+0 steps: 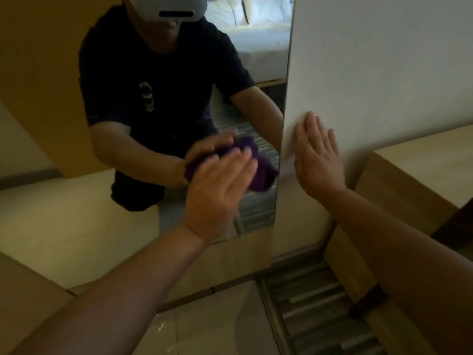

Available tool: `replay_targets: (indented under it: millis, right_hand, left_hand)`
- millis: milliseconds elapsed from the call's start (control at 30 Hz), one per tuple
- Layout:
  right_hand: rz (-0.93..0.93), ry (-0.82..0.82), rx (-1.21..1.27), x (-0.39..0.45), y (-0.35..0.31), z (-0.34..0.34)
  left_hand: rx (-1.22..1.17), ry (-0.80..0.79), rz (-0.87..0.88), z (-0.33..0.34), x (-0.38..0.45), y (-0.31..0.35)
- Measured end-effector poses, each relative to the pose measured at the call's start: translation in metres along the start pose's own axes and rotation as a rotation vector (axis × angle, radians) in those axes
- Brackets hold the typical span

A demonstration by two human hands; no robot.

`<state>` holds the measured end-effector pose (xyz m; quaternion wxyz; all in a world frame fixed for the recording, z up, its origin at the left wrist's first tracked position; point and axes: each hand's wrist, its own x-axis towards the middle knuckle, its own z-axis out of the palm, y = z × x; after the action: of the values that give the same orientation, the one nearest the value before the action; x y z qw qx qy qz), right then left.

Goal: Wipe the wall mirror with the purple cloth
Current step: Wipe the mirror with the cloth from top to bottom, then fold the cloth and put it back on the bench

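I am pressing the purple cloth (258,172) under my flat left hand (217,190) low on the wall mirror (256,73); unwiped glass is stretching upward. My right hand (317,160) is resting open, ungrasping, on the wall (384,60).

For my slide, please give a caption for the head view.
Left hand presses purple cloth on mirror; right hand flat on wall.

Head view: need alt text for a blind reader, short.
A person's left hand presses a purple cloth flat against the lower part of a wall mirror, while the right hand rests open on the white wall just beside the mirror's right edge. The mirror reflects the person crouching and a bed behind.
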<state>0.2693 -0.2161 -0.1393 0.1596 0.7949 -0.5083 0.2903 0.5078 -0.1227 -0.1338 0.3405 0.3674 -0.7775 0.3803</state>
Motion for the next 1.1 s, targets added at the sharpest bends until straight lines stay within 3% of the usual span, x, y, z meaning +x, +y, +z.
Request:
replay_targets:
  millis: [100,167,333,500,767,833,867,1000,1100]
  right_hand:
    - [0.001,0.012,-0.01,0.001,0.0,0.001]
    - [0.016,0.014,-0.01,0.001,-0.002,0.005]
    - [0.004,0.037,-0.004,0.001,0.001,0.013]
    - [-0.075,0.049,-0.059,0.002,0.017,0.019]
    - [-0.069,0.005,-0.056,0.001,0.016,0.013]
    - [-0.045,-0.024,-0.048,0.001,0.012,0.01]
    - [-0.033,-0.046,-0.046,0.0,0.01,0.007]
    - [0.037,-0.205,-0.035,-0.002,-0.001,-0.02]
    - [0.092,-0.379,0.111,-0.01,-0.014,-0.061]
  left_hand:
    - [0.143,0.267,-0.037,-0.026,0.089,-0.039]
    - [0.262,0.252,-0.033,-0.025,0.117,-0.049]
    - [0.294,-0.074,0.198,0.024,0.063,-0.009]
    - [0.204,-0.259,0.305,0.075,-0.016,0.034]
    - [0.112,-0.943,0.491,0.072,-0.124,0.053]
    - [-0.018,-1.063,0.403,0.06,-0.124,0.055]
    - [-0.108,-1.006,0.308,0.055,-0.121,0.057]
    - [-0.569,-0.983,-0.246,0.017,-0.087,0.056]
    - [-0.753,-1.119,-0.578,-0.032,-0.047,0.048]
